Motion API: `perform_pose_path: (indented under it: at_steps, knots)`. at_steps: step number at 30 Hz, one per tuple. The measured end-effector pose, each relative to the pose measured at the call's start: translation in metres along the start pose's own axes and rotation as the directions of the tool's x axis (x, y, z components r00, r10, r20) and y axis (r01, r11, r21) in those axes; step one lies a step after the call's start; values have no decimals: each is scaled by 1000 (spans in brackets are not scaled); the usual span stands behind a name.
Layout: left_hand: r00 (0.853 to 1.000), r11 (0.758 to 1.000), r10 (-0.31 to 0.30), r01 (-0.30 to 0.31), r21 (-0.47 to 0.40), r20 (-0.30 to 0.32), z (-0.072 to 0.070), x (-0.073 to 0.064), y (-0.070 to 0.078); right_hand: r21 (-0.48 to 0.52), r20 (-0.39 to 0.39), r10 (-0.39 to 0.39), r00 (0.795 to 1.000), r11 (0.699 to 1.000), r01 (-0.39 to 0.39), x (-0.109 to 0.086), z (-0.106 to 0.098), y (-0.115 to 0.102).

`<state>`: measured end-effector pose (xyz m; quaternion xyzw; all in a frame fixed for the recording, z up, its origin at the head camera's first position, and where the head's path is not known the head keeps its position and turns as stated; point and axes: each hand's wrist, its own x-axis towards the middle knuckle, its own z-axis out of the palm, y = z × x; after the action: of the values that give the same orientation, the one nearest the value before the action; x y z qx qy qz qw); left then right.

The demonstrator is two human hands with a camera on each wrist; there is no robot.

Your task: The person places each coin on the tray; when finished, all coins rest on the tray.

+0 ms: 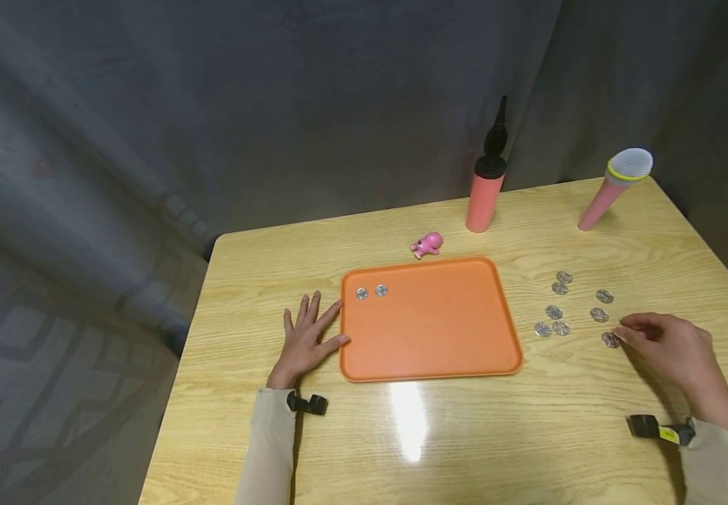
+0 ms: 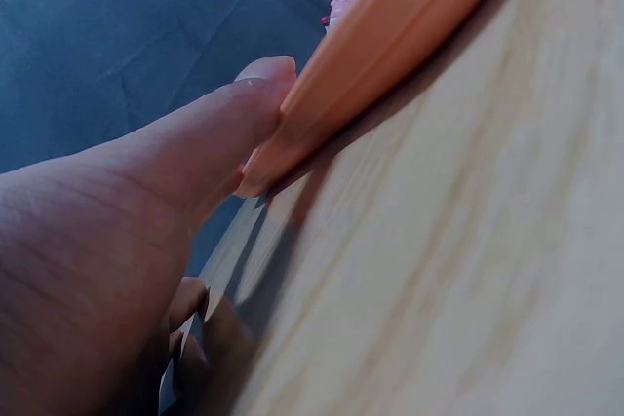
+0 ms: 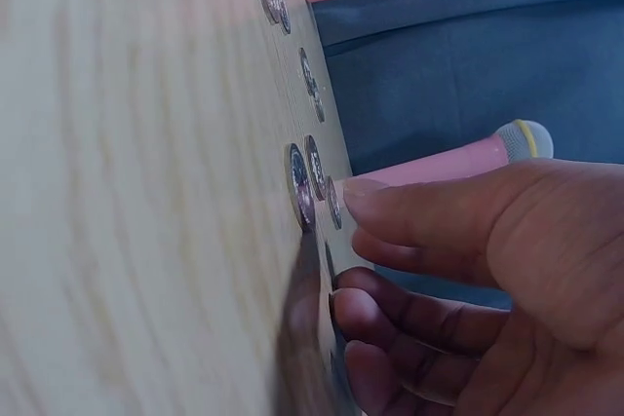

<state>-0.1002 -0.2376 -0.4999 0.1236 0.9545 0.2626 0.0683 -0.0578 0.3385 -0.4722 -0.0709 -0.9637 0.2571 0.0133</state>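
Observation:
My left hand (image 1: 304, 348) lies on the table with its fingers spread, thumb and index fingertip at the left rim of an orange tray (image 1: 433, 322). In the left wrist view, the thumb (image 2: 224, 114) rests against the tray's outer wall (image 2: 361, 56). Two silver coins (image 1: 381, 290) lie in the tray's upper left. To the right, my right hand (image 1: 676, 351) hovers low with fingers loosely bent, thumb tip right by a silver coin (image 1: 609, 340). In the right wrist view, that coin (image 3: 298, 185) lies flat on the table, and nothing shows between thumb and fingers.
Several more coins (image 1: 553, 313) are scattered between tray and right hand. Behind the tray lies a small pink figurine (image 1: 428, 244). A pink pump (image 1: 485, 196) with a black nozzle and a pink toy microphone (image 1: 610, 193) stand upright near the table's back edge, before a dark curtain (image 1: 339, 105).

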Motion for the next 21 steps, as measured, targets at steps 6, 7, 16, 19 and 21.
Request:
perform_pose_path:
  at_steps: [6,7,16,19,21]
  knots:
    - [1000,1000,2,-2,-4,-1,0,0,0,5,47,-32,998,999,32,-4,0,3]
    - [1000,1000,1,-1,-2,0,0,0,0,8,52,-49,997,999,49,-5,1,3]
    - [1000,1000,-6,6,15,8,-1,1,1,-3,-7,-158,987,987,158,-10,11,2]
    - [1000,1000,-8,8,14,9,-1,0,1,-6,-23,-151,988,989,151,-10,14,2]
    - [1000,1000,-9,9,13,11,-1,0,1,-10,-32,-149,988,989,149,-10,16,1]
